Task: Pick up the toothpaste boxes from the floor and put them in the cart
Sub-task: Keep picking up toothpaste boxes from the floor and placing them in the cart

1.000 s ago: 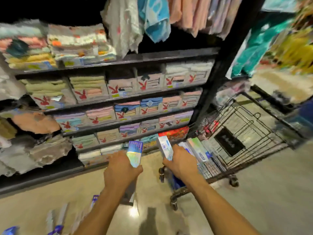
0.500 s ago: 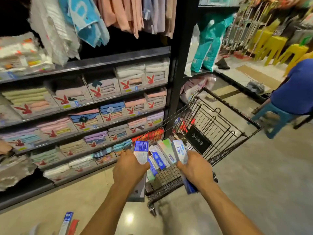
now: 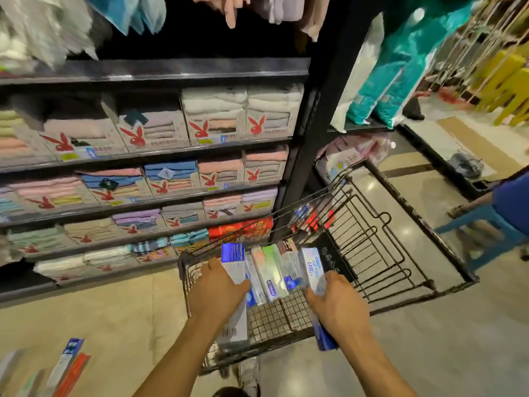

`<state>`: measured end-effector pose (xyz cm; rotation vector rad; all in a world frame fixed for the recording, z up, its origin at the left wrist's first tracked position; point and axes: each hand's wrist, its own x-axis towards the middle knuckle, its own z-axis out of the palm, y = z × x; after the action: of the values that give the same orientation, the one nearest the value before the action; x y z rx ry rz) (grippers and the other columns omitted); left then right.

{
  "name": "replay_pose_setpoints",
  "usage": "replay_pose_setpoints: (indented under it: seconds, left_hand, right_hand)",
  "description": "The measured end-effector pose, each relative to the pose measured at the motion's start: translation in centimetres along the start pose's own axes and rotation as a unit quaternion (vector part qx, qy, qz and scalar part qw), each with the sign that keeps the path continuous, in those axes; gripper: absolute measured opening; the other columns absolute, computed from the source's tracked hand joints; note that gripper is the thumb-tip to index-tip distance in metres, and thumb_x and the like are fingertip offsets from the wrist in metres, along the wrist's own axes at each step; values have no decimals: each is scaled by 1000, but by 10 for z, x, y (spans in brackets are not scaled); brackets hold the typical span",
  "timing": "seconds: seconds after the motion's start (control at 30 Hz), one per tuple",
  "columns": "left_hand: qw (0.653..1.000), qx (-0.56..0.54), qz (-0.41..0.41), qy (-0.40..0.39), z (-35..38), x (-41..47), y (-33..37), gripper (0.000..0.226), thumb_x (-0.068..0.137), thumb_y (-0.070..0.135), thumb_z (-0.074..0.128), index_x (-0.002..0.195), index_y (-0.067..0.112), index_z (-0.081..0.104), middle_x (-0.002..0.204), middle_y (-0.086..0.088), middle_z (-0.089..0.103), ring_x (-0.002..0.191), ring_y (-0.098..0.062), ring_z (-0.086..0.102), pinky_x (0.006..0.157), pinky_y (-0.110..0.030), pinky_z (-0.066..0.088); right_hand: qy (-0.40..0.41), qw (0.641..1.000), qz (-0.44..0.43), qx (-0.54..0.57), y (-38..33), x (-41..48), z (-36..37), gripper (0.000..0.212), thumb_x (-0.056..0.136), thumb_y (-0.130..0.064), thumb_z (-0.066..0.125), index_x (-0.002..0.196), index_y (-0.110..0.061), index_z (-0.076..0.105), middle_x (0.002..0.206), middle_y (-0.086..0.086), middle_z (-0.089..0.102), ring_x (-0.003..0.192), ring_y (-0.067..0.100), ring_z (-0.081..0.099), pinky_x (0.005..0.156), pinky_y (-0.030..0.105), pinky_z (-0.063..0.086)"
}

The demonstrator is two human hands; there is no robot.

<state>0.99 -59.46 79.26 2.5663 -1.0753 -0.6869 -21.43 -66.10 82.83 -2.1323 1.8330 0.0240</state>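
My left hand [image 3: 216, 290] grips a long white toothpaste box with a blue top [image 3: 233, 263], held upright over the near end of the black wire cart [image 3: 400, 202]. My right hand [image 3: 337, 306] holds a pale blue toothpaste box [image 3: 312, 267] beside it, its dark blue lower end sticking out below my fist. Between the two hands, several toothpaste boxes [image 3: 272, 270] lean upright inside the cart's basket. More toothpaste boxes [image 3: 67, 365] lie on the floor at the lower left.
Dark shelves [image 3: 171, 73] of boxed towels run along the left, close to the cart's left side. A person in blue sits on a blue stool [image 3: 486, 222] at the right. Yellow stools [image 3: 506, 78] stand far right. Beige polished floor [image 3: 443, 339] surrounds the cart.
My view has swung right and nearer the cart. Both hands, each still holding a box, have moved from beside the cart to over its near end.
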Motion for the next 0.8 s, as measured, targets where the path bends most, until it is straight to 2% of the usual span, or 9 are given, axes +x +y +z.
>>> replay_pose_setpoints:
  seconds: [0.1, 0.23, 0.3, 0.37, 0.47, 0.53, 0.63, 0.7, 0.8]
  left_hand:
    - [999, -28, -38, -16, 40, 48, 15, 79, 76, 67, 69, 124, 10, 42, 121, -8, 54, 105, -30, 61, 76, -37, 51]
    - [994, -56, -88, -16, 105, 103, 20, 72, 75, 61, 73, 117, 13, 40, 106, -3, 51, 92, -27, 59, 76, -40, 54]
    - [992, -52, -116, -17, 140, 129, 16, 76, 75, 61, 72, 122, 11, 40, 110, -5, 53, 94, -30, 62, 72, -41, 54]
    - [989, -55, -136, -22, 180, 155, 10, 85, 75, 64, 71, 131, 9, 38, 118, -7, 53, 98, -33, 63, 72, -39, 54]
    - [987, -64, -144, -24, 241, 190, 1, 77, 74, 65, 71, 122, 10, 45, 118, -7, 54, 101, -34, 62, 74, -38, 52]
    - [986, -72, -147, -28, 276, 208, -2, 75, 72, 65, 72, 115, 9, 48, 114, -9, 56, 99, -34, 62, 73, -38, 51]
    - [979, -100, -176, -29, 316, 231, -8, 75, 67, 63, 72, 114, 9, 48, 107, -10, 61, 95, -35, 63, 74, -41, 54]
    - [978, -108, -180, -19, 336, 240, -14, 77, 66, 63, 72, 116, 9, 47, 107, -11, 62, 95, -35, 63, 76, -45, 55]
    - [982, -99, -161, -2, 358, 247, -19, 78, 70, 60, 75, 117, 7, 43, 111, -12, 58, 97, -36, 61, 75, -42, 52]
  right_hand:
    - [-21, 1000, -2, -9, 12, 51, 21, 43, 91, -67, 53, 104, -26, 48, 99, -5, 57, 80, 13, 63, 68, 36, 58]
    - [-70, 997, 4, -15, 27, 116, 76, 41, 92, -65, 54, 101, -26, 45, 99, -5, 55, 78, 15, 64, 69, 35, 59]
    - [-93, 995, 13, -20, 34, 148, 111, 47, 91, -67, 53, 111, -24, 50, 107, -2, 59, 86, 20, 68, 74, 40, 59]
    - [-118, 992, 18, -26, 37, 180, 149, 48, 91, -67, 51, 114, -25, 52, 109, -1, 61, 93, 22, 68, 77, 39, 58]
    - [-147, 988, 23, -42, 40, 226, 202, 30, 99, -51, 47, 108, -24, 57, 107, 1, 62, 101, 26, 66, 79, 35, 52]
    - [-171, 983, 17, -70, 39, 253, 232, 22, 101, -38, 46, 105, -23, 61, 101, 4, 63, 102, 27, 66, 73, 32, 45]
    - [-178, 979, -8, -103, 39, 283, 278, 19, 98, -26, 48, 100, -19, 66, 95, 5, 67, 93, 29, 69, 68, 32, 50]
    - [-164, 985, 15, -49, 39, 297, 303, 16, 94, -34, 53, 92, -22, 62, 93, 3, 65, 89, 30, 67, 69, 35, 52]
    - [-151, 988, 4, -22, 46, 311, 336, 32, 91, -55, 52, 102, -27, 58, 101, -1, 65, 91, 28, 67, 77, 40, 56]
